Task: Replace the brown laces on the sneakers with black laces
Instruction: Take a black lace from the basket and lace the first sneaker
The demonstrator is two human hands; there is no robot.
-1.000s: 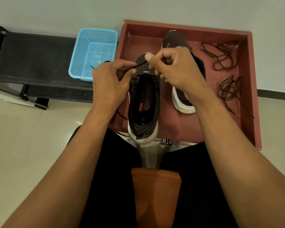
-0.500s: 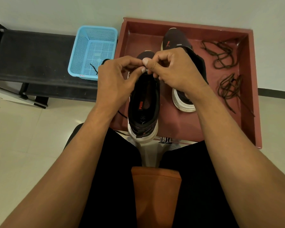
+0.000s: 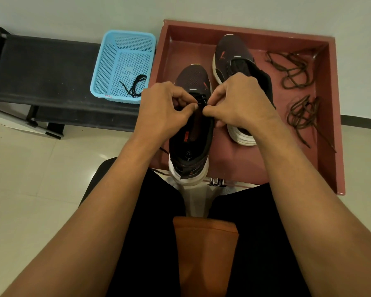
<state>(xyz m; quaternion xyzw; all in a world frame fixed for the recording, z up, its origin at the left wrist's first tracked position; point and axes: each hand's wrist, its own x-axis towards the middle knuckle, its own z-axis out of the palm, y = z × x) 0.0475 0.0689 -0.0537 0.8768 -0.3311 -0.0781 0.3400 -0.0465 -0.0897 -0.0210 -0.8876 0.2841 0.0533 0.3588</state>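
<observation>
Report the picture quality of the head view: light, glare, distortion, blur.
Head view: dim, warm, even light; faint glare on the floor tiles; wide-angle stretch skews the rim of the red tray and swells the forearms at the bottom; left hand and right hand look sharp, but the black lace between them is nearly lost against the dark sneaker.

The left hand (image 3: 165,108) and right hand (image 3: 238,101) cover the eyelet rows of the near sneaker (image 3: 193,78). Only a short stretch of the black lace (image 3: 201,99) pinched in their fingertips shows. The right hand hides the middle of the far sneaker (image 3: 231,52). The black bench (image 3: 41,67) is cut off at the left edge. The red mark on the blue basket (image 3: 107,61) is too small to read. The metal part (image 3: 217,181) at the near edge of the tray (image 3: 330,103) cannot be identified.
</observation>
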